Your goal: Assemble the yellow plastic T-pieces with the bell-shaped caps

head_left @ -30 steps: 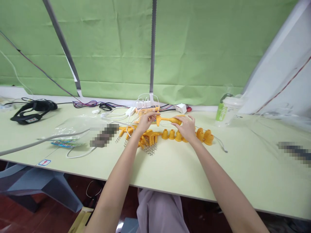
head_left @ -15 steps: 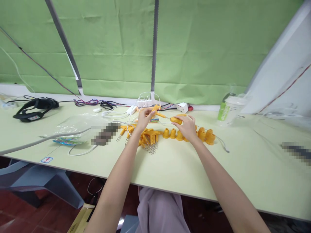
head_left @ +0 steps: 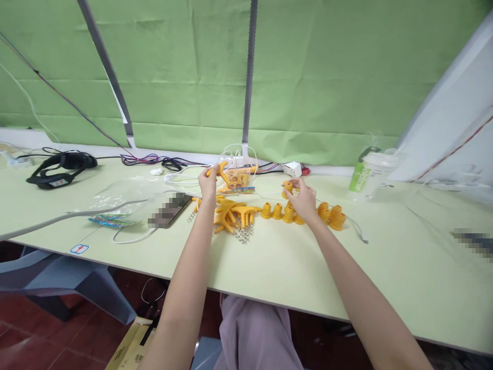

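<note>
My left hand (head_left: 208, 184) is closed on a yellow T-handled corkscrew screw (head_left: 222, 169), its threaded shaft pointing down to the right. In my right hand (head_left: 304, 200), thumb and fingers pinch a yellow bell-shaped corkscrew sleeve (head_left: 287, 190). The two parts are apart, with a wide gap between my hands. Below my left hand lies a pile of similar T-handled screws (head_left: 242, 211), metal spirals toward me. A row of yellow sleeves (head_left: 288, 214) stands under my right hand, which hides some of them.
Behind the pile are a clear bag of yellow parts (head_left: 235, 180) and a white power strip (head_left: 234, 160). A phone (head_left: 169, 210), plastic wrap (head_left: 119, 198) and a headset (head_left: 61, 169) lie leftward. A cup (head_left: 373, 174) stands right; cables (head_left: 127, 205) cross the table (head_left: 277, 267).
My left hand has moved left with the screw, away from the sleeve. My right hand has turned the sleeve more upright. The spiral tip no longer points at the sleeve.
</note>
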A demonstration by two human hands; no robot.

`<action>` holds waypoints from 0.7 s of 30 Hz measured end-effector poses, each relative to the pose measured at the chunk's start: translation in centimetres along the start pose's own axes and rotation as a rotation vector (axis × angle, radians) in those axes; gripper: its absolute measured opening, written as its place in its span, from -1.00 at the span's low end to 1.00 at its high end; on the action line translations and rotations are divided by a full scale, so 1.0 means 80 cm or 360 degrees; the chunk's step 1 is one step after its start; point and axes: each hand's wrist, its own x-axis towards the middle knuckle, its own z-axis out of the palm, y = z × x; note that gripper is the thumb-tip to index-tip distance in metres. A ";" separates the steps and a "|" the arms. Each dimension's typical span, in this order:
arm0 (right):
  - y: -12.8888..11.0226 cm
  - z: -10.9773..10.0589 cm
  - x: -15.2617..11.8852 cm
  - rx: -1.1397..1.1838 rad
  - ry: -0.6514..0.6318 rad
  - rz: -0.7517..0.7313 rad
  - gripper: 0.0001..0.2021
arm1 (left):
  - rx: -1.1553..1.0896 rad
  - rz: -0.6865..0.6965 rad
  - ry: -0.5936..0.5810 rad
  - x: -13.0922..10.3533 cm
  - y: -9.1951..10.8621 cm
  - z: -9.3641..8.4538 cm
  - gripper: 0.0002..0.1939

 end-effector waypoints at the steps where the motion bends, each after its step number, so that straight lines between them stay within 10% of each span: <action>1: -0.001 0.000 0.000 0.0031 -0.0009 0.0003 -0.75 | 0.0016 -0.0041 0.0005 0.002 -0.003 -0.004 -0.60; 21: 0.021 0.013 0.030 -0.0600 -0.0808 -0.0121 -0.79 | 0.1455 -0.0370 -0.0739 0.012 -0.050 -0.031 -0.75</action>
